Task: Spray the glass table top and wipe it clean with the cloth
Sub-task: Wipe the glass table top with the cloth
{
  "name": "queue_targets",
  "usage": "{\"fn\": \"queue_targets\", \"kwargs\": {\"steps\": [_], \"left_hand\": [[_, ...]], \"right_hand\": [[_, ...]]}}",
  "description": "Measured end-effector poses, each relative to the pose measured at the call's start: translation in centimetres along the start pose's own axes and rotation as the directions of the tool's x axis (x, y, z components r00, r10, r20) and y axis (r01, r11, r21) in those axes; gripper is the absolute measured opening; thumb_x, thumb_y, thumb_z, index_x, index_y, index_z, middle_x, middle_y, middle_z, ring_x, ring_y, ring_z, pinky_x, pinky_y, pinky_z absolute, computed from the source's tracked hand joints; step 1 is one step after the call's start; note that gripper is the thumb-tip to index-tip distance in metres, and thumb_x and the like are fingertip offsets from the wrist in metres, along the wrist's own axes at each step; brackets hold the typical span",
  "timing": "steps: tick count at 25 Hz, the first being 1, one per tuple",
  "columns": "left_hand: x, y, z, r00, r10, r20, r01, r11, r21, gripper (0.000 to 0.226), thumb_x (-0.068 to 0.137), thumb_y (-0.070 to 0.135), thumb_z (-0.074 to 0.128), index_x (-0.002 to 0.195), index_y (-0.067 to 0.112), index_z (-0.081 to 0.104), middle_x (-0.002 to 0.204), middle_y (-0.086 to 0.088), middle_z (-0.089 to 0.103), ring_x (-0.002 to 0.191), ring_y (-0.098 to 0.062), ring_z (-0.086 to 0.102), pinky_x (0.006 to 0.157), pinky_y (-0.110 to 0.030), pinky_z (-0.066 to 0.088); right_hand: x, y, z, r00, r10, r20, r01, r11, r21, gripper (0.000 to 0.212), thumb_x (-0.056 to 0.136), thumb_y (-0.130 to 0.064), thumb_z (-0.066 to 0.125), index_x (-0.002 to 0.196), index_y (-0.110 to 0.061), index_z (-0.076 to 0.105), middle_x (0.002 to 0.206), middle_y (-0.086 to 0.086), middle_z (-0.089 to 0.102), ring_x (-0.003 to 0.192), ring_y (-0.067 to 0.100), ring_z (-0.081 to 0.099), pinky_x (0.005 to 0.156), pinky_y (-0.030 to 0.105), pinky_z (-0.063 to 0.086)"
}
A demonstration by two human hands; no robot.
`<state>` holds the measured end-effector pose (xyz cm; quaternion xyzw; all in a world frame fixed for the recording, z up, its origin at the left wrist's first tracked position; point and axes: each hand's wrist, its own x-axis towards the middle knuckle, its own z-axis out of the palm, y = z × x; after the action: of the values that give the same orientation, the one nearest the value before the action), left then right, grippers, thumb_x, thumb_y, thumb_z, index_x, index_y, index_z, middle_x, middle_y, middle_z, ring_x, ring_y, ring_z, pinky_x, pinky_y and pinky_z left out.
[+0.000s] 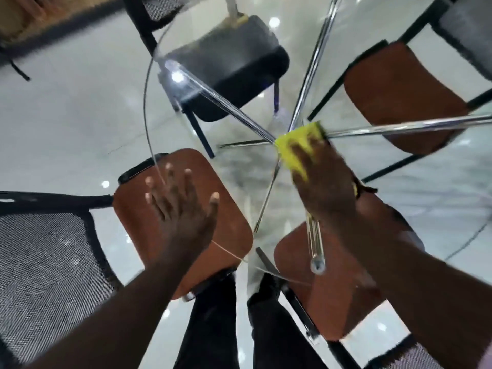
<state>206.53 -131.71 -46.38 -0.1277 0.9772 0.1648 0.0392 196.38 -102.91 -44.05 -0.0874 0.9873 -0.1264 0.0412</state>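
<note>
The round glass table top (pixel 239 166) fills the middle of the head view, its curved edge running down the left side. A yellow cloth (pixel 299 141) lies on the glass near the centre, where the chrome legs meet. My right hand (pixel 323 182) presses flat on the cloth, fingers spread over it. My left hand (pixel 181 206) rests palm-down on the glass at its near left edge, fingers apart, holding nothing. A pale bottle-like object (pixel 234 14) at the far edge may be the spray bottle; it is blurred.
Chrome table legs (pixel 399 127) radiate under the glass. Brown-seated chairs (pixel 186 235) (pixel 399 97) and a dark-seated chair (pixel 234 59) stand tucked under the table. A mesh chair back (pixel 48 265) is at the near left. My dark-trousered legs (pixel 213 328) show below.
</note>
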Motion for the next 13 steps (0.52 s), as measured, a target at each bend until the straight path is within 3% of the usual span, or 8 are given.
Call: {"fn": "queue_targets", "kwargs": {"steps": [2, 3, 5, 7, 8, 9, 11, 13], "left_hand": [[-2.9, 2.4, 0.7, 0.997, 0.026, 0.079, -0.028, 0.999, 0.022, 0.084, 0.104, 0.063, 0.039, 0.169, 0.025, 0.004, 0.175, -0.013, -0.016, 0.159, -0.047, -0.018, 0.124, -0.058, -0.012], [-4.1, 3.5, 0.9, 0.988, 0.085, 0.131, -0.087, 0.996, 0.004, 0.081, 0.104, 0.061, 0.039, 0.169, 0.024, 0.007, 0.176, -0.012, -0.014, 0.160, -0.045, -0.015, 0.125, -0.059, -0.007], [-5.4, 4.9, 0.7, 0.933, 0.276, 0.229, -0.287, 0.958, 0.015, 0.079, 0.100, 0.057, 0.044, 0.167, 0.024, 0.018, 0.177, -0.013, -0.002, 0.162, -0.042, -0.003, 0.127, -0.062, 0.008], [-6.0, 5.9, 0.0, 0.813, 0.422, 0.401, -0.473, 0.880, 0.033, 0.084, 0.093, 0.055, 0.051, 0.165, 0.022, 0.023, 0.176, -0.012, 0.007, 0.162, -0.039, 0.006, 0.125, -0.067, 0.023], [-6.1, 6.3, -0.4, 0.766, 0.443, 0.466, -0.516, 0.856, 0.033, 0.085, 0.091, 0.055, 0.052, 0.165, 0.021, 0.025, 0.176, -0.011, 0.011, 0.162, -0.039, 0.009, 0.123, -0.067, 0.028], [-6.2, 7.1, -1.2, 0.743, 0.439, 0.504, -0.524, 0.851, 0.032, 0.085, 0.090, 0.056, 0.050, 0.164, 0.020, 0.028, 0.176, -0.011, 0.012, 0.163, -0.037, 0.010, 0.122, -0.066, 0.030], [-6.1, 8.6, -2.3, 0.734, 0.396, 0.551, -0.492, 0.870, 0.030, 0.086, 0.090, 0.056, 0.049, 0.164, 0.019, 0.027, 0.176, -0.010, 0.010, 0.163, -0.035, 0.007, 0.125, -0.060, 0.027], [-6.5, 9.9, -3.1, 0.733, 0.383, 0.563, -0.479, 0.878, 0.025, 0.083, 0.096, 0.053, 0.057, 0.165, 0.019, 0.026, 0.176, -0.011, 0.007, 0.163, -0.035, 0.007, 0.129, -0.054, 0.023]], "right_hand": [[-2.1, -0.4, -0.3, 0.984, 0.176, 0.009, -0.176, 0.982, 0.063, 0.065, 0.104, -0.042, 0.052, 0.167, -0.031, 0.039, 0.173, 0.014, 0.035, 0.157, 0.042, 0.038, 0.125, 0.061, 0.034], [-4.9, -1.1, 0.1, 0.995, 0.094, 0.018, -0.095, 0.990, 0.106, 0.066, 0.102, -0.040, 0.057, 0.166, -0.031, 0.042, 0.172, 0.015, 0.039, 0.155, 0.043, 0.042, 0.123, 0.061, 0.036], [-13.1, -0.9, 1.1, 0.955, -0.287, 0.077, 0.284, 0.958, 0.044, 0.069, 0.099, -0.041, 0.065, 0.164, -0.038, 0.045, 0.173, 0.008, 0.040, 0.155, 0.036, 0.045, 0.123, 0.058, 0.036], [-16.4, 4.5, 0.4, 0.911, -0.406, 0.073, 0.408, 0.913, -0.014, 0.068, 0.100, -0.043, 0.068, 0.163, -0.047, 0.043, 0.177, 0.000, 0.034, 0.160, 0.028, 0.039, 0.126, 0.056, 0.034], [-16.3, 7.3, -0.4, 0.969, -0.243, 0.044, 0.244, 0.970, -0.006, 0.068, 0.099, -0.042, 0.070, 0.161, -0.051, 0.043, 0.177, -0.001, 0.033, 0.161, 0.028, 0.036, 0.127, 0.058, 0.033], [-15.8, 9.5, -1.5, 0.999, 0.045, 0.018, -0.046, 0.998, 0.040, 0.067, 0.099, -0.041, 0.071, 0.160, -0.051, 0.044, 0.177, -0.001, 0.032, 0.162, 0.029, 0.033, 0.128, 0.061, 0.031], [-15.9, 10.6, -2.8, 0.875, 0.484, 0.003, -0.479, 0.864, 0.155, 0.065, 0.103, -0.046, 0.059, 0.164, -0.045, 0.038, 0.178, 0.001, 0.024, 0.164, 0.032, 0.023, 0.129, 0.066, 0.024], [-17.6, 7.0, -2.9, 0.798, 0.600, -0.063, -0.581, 0.793, 0.183, 0.066, 0.102, -0.051, 0.047, 0.166, -0.047, 0.032, 0.179, 0.002, 0.024, 0.164, 0.032, 0.025, 0.126, 0.069, 0.028]]}}
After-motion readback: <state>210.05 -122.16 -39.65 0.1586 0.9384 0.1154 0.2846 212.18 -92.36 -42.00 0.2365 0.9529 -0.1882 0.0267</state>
